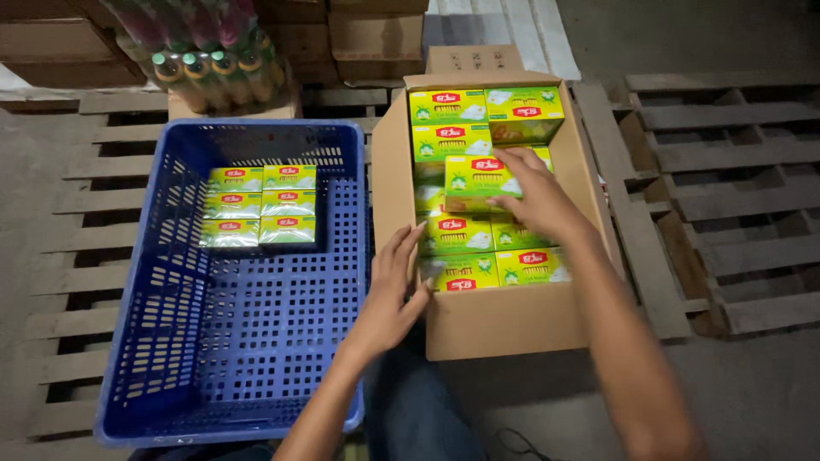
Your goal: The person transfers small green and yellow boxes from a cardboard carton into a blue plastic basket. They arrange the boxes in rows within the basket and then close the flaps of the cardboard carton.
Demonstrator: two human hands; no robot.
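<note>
**A:** What does the head camera show, looking down?

**B:** A person's two bare hands at an open cardboard carton (504, 320) right of centre. It is packed with small yellow-green boxes (465, 232) with red labels. At left sits a blue plastic crate (231, 341) with perforated walls, resting on wooden pallets (726, 205).

**A:** What are the hands doing?

**B:** The right hand (536, 198) lies over the middle of the carton, fingers curled on one raised box (475, 179) that sits higher than its neighbours. The left hand (395, 286) is open, fingers spread, touching the carton's left wall near the lower rows and gripping nothing.

**A:** How far along does the moving of boxes look?

**B:** Early, I would judge. Six boxes (260, 205) lie in a neat two-by-three block at the upper end of the crate; the rest of its floor is bare. The carton holds many more, though a gap in its upper left suggests some are out.

**A:** Anything else?

**B:** Shrink-wrapped bottles (209, 51) stand at upper left, with brown stacked cartons (376, 34) behind, on a concrete floor.
</note>
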